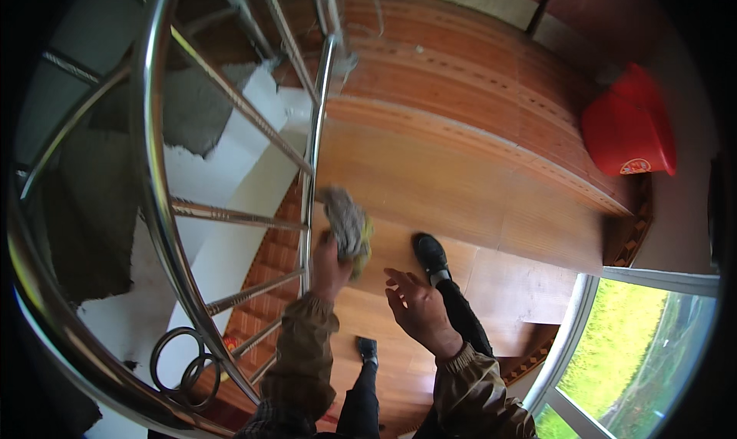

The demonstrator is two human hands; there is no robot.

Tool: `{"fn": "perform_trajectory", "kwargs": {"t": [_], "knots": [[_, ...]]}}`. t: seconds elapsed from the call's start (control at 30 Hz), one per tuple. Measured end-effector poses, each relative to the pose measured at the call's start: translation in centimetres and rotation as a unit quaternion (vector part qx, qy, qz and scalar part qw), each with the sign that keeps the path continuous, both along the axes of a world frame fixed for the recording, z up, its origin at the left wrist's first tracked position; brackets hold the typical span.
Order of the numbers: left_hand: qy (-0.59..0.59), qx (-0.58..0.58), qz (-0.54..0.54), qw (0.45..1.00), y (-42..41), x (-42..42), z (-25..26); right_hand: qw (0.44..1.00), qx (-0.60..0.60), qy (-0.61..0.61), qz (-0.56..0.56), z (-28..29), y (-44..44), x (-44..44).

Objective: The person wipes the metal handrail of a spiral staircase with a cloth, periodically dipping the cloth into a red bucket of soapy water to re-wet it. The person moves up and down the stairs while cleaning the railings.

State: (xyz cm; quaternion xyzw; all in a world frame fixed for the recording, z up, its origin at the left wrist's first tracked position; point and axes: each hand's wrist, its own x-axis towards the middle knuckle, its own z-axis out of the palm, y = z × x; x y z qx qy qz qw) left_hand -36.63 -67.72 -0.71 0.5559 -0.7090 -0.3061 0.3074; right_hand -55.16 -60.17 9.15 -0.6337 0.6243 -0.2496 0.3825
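A crumpled grey and yellowish cloth (346, 223) is gripped in my left hand (332, 269), right beside the slim lower metal rail (315, 145) of a stair railing. Whether the cloth touches the rail cannot be told. My right hand (420, 309) is held over the floor with its fingers apart and slightly curled, and nothing is in it. To the left of my left arm curves the thick, shiny handrail (151, 151), joined to the lower rail by patterned metal bars.
A red plastic bucket (630, 125) is at the right, by the tiled steps (437, 70) ahead. Wood-look tiles (414, 168) lie under my feet. Stairs (262, 272) show through the railing at left. A window (610, 347) is at lower right.
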Motion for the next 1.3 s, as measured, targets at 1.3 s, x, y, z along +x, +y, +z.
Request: {"fn": "perform_trajectory", "kwargs": {"t": [1.3], "knots": [[-0.133, -0.259, 0.054, 0.955, 14.9, 9.6, 40.0, 0.711, 0.359, -0.603, -0.042, 5.3, 15.5, 6.0]]}}
